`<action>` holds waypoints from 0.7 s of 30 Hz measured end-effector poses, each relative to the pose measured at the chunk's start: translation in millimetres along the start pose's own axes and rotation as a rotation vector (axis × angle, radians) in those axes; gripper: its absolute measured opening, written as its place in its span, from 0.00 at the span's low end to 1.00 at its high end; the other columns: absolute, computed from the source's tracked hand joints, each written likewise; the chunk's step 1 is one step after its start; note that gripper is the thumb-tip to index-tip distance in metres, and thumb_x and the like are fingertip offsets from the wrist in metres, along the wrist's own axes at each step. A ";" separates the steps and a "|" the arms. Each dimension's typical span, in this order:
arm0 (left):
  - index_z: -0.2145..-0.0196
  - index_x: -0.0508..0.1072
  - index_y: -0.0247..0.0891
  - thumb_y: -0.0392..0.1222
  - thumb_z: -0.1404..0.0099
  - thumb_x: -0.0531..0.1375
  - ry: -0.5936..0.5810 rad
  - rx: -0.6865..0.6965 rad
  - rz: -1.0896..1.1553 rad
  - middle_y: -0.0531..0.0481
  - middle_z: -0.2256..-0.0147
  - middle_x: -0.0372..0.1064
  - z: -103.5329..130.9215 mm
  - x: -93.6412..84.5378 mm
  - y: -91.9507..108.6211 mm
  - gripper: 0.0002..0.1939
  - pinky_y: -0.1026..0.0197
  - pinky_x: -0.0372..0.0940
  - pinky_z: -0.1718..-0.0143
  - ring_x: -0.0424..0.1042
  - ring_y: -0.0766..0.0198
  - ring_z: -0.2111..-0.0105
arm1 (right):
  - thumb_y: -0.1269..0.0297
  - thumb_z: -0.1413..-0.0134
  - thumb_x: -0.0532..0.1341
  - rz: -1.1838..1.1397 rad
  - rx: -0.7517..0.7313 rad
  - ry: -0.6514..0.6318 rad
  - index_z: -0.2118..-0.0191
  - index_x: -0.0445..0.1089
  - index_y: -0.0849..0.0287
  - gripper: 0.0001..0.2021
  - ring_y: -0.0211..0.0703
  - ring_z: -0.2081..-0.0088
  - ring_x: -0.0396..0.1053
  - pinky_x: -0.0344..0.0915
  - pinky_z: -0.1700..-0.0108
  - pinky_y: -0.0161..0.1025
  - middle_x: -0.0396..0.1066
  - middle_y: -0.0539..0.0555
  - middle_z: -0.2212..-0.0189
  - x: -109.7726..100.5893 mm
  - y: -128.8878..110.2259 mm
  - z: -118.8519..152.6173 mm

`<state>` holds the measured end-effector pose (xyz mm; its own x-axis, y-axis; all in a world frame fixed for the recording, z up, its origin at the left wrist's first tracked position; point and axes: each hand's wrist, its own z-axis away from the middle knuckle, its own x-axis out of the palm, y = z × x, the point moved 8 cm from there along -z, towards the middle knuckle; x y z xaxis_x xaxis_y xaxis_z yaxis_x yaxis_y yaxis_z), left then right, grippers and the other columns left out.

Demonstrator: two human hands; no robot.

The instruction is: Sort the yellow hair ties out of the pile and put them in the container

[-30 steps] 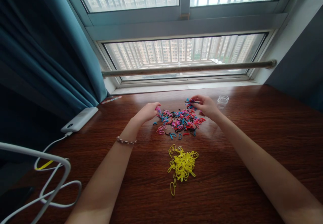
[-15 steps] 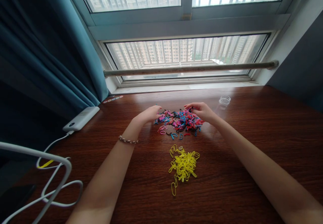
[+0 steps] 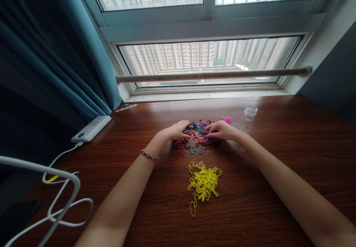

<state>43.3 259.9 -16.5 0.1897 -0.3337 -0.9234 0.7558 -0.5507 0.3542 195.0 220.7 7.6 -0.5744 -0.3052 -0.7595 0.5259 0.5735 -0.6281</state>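
A loose pile of pink, blue, red and black rubber bands (image 3: pixel 198 135) lies on the brown table (image 3: pixel 155 210). At its left side my left hand (image 3: pixel 178 130) rests with thumb and fingers apart, touching the bands. My right hand (image 3: pixel 221 130) reaches over the pile's right side, fingers bent and spread, and covers part of it. No band is plainly held in either hand. Nearer to me sits a separate heap of yellow rubber bands (image 3: pixel 204 184). A round pink object (image 3: pixel 227 119) lies just behind my right hand.
A clear jar (image 3: pixel 248 119) stands at the back right. On the left are a white power bank (image 3: pixel 91 129) with a cable, a thick white tube (image 3: pixel 69 176) and a blue curtain (image 3: pixel 91 54). A window with a rail (image 3: pixel 214 75) rises behind the table.
My left hand has moved right, onto the pile's left part. My right hand has come slightly nearer to me, and the pink object now shows behind it. The coloured pile is narrower.
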 end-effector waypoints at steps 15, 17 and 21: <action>0.55 0.68 0.33 0.49 0.45 0.57 0.304 -0.079 0.027 0.39 0.53 0.66 -1.3 -29.8 -23.2 0.22 0.56 0.57 0.50 0.64 0.55 0.52 | 0.55 0.45 0.53 0.209 0.099 0.302 0.51 0.66 0.60 0.20 0.50 0.46 0.60 0.55 0.45 0.47 0.64 0.60 0.49 -3.2 12.6 1.4; 0.49 0.63 0.32 0.51 0.41 0.53 0.295 -0.096 0.017 0.36 0.46 0.57 -6.1 -14.7 -25.6 0.26 0.52 0.51 0.45 0.54 0.53 0.44 | 0.53 0.45 0.52 0.311 0.139 0.282 0.47 0.63 0.61 0.23 0.54 0.44 0.55 0.51 0.43 0.52 0.59 0.62 0.45 11.0 11.5 0.4; 0.46 0.59 0.36 0.52 0.36 0.46 0.255 -0.036 0.085 0.41 0.41 0.49 -12.6 8.8 -9.2 0.25 0.47 0.43 0.42 0.46 0.54 0.40 | 0.50 0.44 0.50 0.381 0.034 0.219 0.46 0.61 0.59 0.25 0.54 0.42 0.51 0.50 0.43 0.54 0.55 0.61 0.43 34.0 -13.4 -3.4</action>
<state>45.9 271.7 -29.7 0.4016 -0.1717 -0.8996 0.7515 -0.4996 0.4308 166.3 205.2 -9.2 -0.4527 0.0939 -0.8867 0.7442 0.5876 -0.3177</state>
